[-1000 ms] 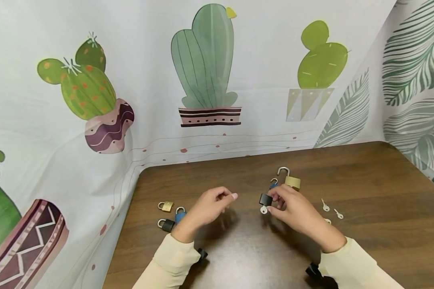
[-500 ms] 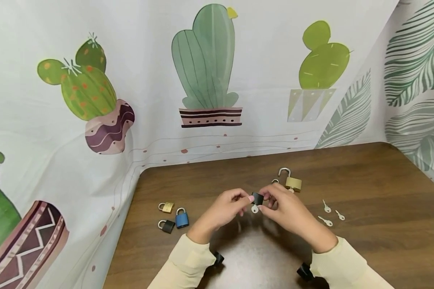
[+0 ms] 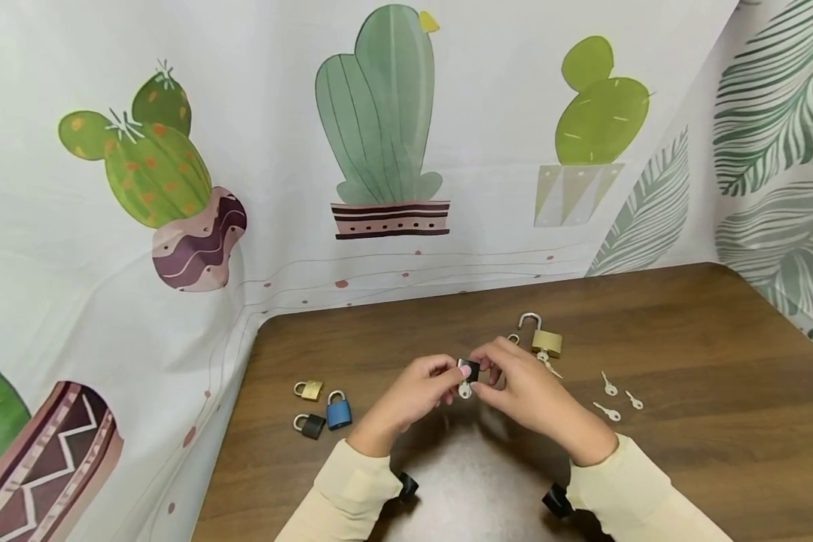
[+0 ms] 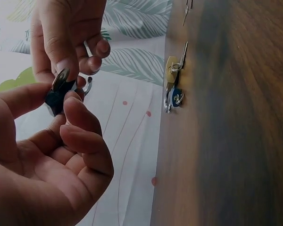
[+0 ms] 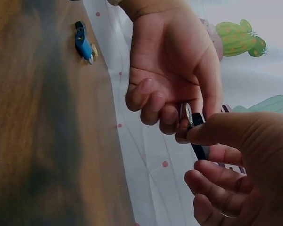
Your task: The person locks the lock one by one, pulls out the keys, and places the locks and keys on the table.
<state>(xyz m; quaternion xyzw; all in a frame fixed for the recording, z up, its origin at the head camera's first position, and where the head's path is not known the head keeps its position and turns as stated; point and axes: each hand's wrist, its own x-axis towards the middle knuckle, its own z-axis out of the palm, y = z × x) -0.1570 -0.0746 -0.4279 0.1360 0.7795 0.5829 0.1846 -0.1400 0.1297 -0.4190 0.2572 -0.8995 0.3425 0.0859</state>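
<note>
Both hands meet over the middle of the table on a small black padlock [image 3: 473, 368] with a silver key [image 3: 464, 390] sticking out of its underside. My left hand [image 3: 413, 393] pinches the body between thumb and fingers. From the other side, my right hand [image 3: 530, 388] also grips it with thumb and fingertips. In the left wrist view the key's round head [image 4: 61, 80] faces the camera, and a hooked shackle end [image 4: 88, 84] shows past the fingers. The right wrist view has the black body [image 5: 199, 151] edge-on, partly hidden by the right thumb.
Left on the table [image 3: 684, 331] lie closed padlocks: a small brass one [image 3: 309, 390], a blue one [image 3: 339, 411] and a black one [image 3: 309, 426]. Behind the right hand are an open brass padlock [image 3: 547, 343] and a blue padlock [image 4: 178, 97] with keys. Loose keys [image 3: 608, 411] lie farther right.
My left hand has moved right from an empty pose and now pinches the black padlock. My right hand has brought the padlock left to meet it, uncovering more of the brass padlock's keys.
</note>
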